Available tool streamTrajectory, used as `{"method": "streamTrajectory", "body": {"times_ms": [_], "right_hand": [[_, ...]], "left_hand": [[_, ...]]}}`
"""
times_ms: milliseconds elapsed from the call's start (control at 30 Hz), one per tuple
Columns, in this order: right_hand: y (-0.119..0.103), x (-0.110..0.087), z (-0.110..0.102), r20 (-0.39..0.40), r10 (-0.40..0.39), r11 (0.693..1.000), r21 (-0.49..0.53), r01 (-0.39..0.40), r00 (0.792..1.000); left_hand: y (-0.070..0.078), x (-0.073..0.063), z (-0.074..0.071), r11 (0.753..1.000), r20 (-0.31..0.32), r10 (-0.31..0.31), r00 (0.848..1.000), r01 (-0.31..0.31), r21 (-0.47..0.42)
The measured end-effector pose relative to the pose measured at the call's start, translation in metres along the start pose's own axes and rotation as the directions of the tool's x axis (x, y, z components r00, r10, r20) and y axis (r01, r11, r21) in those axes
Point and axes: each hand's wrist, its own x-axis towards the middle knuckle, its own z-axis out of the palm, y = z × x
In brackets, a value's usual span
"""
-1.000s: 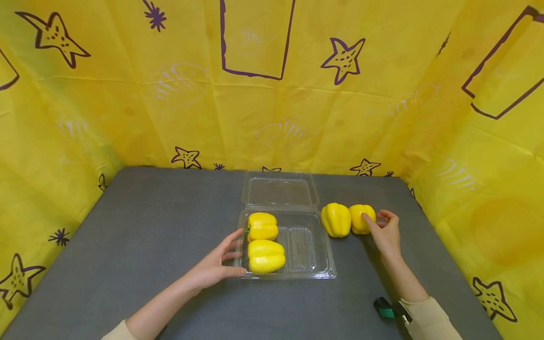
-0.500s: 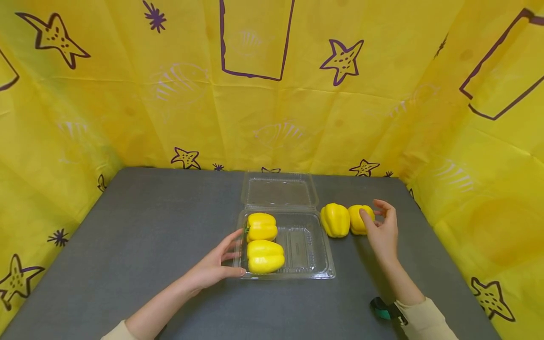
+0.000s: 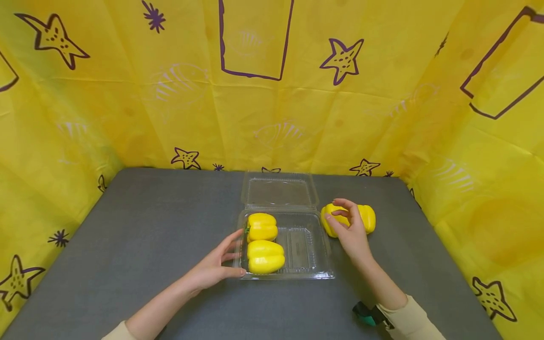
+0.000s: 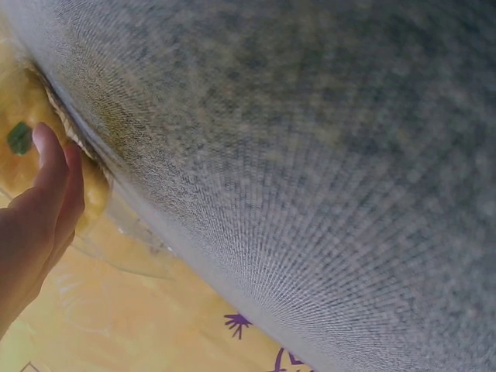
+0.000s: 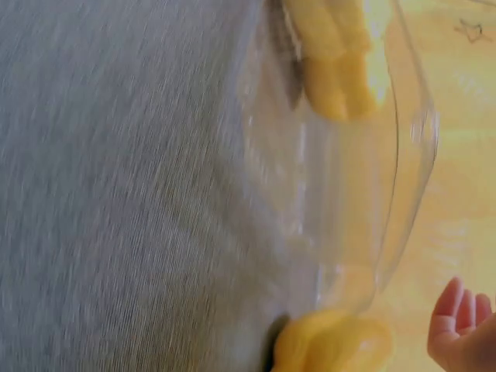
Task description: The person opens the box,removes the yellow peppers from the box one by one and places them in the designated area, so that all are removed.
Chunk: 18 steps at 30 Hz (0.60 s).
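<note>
And on the left there was the left hand [image 3: 218, 262], fingers stretched along the clear box [image 3: 299, 250], thumb at its near corner, grip clasping nothing! Inside, along that same side, lay a back pepper [image 3: 262, 226] and a front pepper [image 3: 266, 257], bare floor to their right, the lid [image 3: 280, 192] folded back behind. Then the key spot: just past the box's right edge, on the worktop [image 3: 127, 245], sat a loose pepper [image 3: 328, 209], just beyond the right hand [image 3: 353, 236], clearly the nearer one, its grip released, thumb and fingers parted. Those fingers masked the pepper's long axis; contact was impossible to call. Furthest right, an outer pepper [image 3: 368, 219] showed, partly covered. Both wrist views were blurred.
</note>
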Motion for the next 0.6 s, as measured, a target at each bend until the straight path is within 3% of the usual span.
{"method": "streamTrajectory", "body": {"times_ms": [167, 333, 433, 600], "right_hand": [[-0.003, -0.004, 0.013, 0.104, 0.039, 0.999, 0.021, -0.041, 0.994], [-0.001, -0.008, 0.023, 0.212, 0.041, 0.999, -0.027, -0.036, 0.976], [0.001, -0.010, 0.029, 0.299, 0.028, 0.998, -0.061, -0.010, 0.954], [0.006, -0.014, 0.037, 0.450, 0.038, 0.995, -0.099, 0.007, 0.892]], "left_hand": [[0.000, 0.000, 0.000, 1.000, -0.003, 0.000, 1.000, 0.000, 0.005], [0.000, 0.000, 0.000, 1.000, -0.003, 0.005, 1.000, -0.005, 0.009], [0.000, 0.000, 0.000, 1.000, -0.001, 0.005, 1.000, -0.005, 0.005], [0.000, 0.000, 0.000, 1.000, -0.001, 0.007, 1.000, -0.007, 0.002]]}}
